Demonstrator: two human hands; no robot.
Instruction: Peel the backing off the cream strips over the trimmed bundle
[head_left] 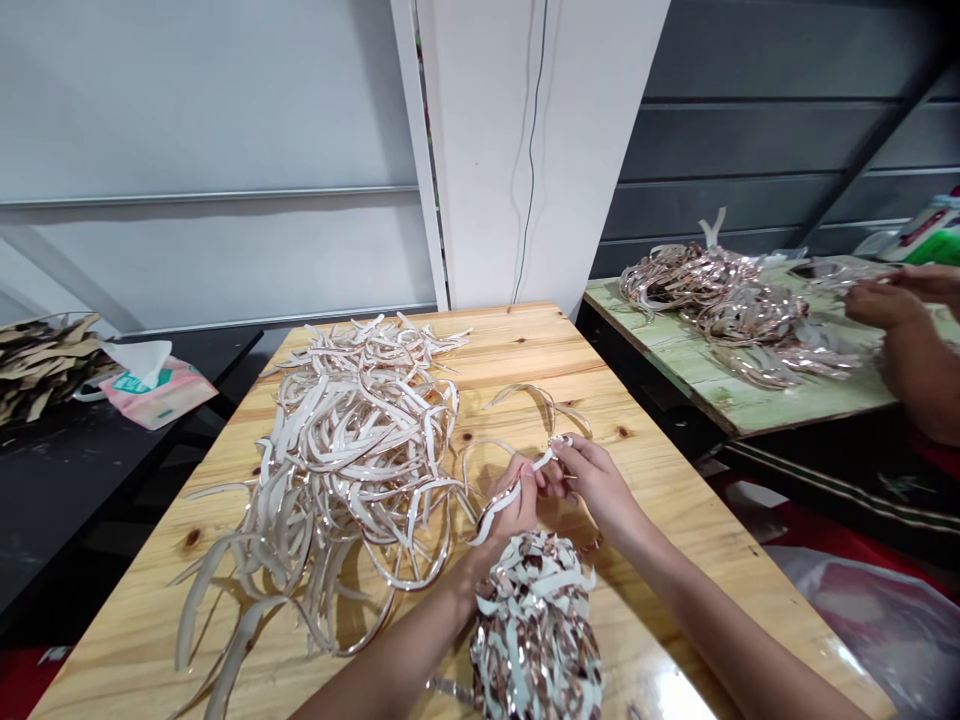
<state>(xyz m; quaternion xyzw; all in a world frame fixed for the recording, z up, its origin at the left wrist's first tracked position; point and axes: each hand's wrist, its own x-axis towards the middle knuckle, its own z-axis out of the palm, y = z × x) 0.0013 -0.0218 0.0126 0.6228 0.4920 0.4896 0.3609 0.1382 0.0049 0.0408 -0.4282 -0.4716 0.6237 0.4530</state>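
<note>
both hands [551,482] hold white strip [541,460] nr lg strip pile [360,430].

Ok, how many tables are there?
3: a wooden one in the middle, a green one at right, a black one at left. Others may be hidden.

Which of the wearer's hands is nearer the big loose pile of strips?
Left. The left hand is just right of the pile; the right hand is farther right, past the left one.

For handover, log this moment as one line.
left hand: pinching pale strip | right hand: same strip | wooden table: tangled pile
</note>
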